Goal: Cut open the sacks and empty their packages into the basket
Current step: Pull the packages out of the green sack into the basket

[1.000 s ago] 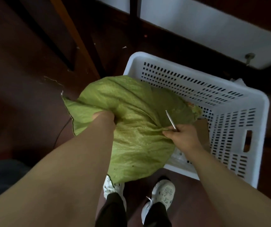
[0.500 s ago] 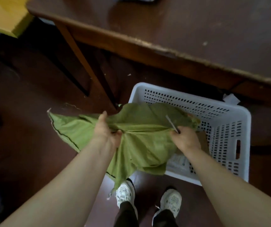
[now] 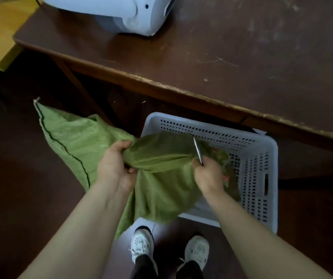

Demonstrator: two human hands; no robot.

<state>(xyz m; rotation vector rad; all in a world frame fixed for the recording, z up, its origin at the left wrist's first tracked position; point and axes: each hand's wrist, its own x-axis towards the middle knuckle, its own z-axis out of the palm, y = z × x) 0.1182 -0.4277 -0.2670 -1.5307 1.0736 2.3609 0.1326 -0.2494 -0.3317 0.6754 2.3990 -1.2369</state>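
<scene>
Sack [image 3: 161,178] hangs bunched over the near-left corner of the basket [image 3: 256,178], which sits on the floor under the bench [image 3: 222,57]. Left grip [image 3: 117,166] is clamped on a sack fold. Right grip [image 3: 209,174] is clamped on sack plus blade [image 3: 197,151], tip pointing far. Risks: the blade could slip or nick a hand while shaking. The sack's left end is outside the rim, so packages could land on the floor.
</scene>
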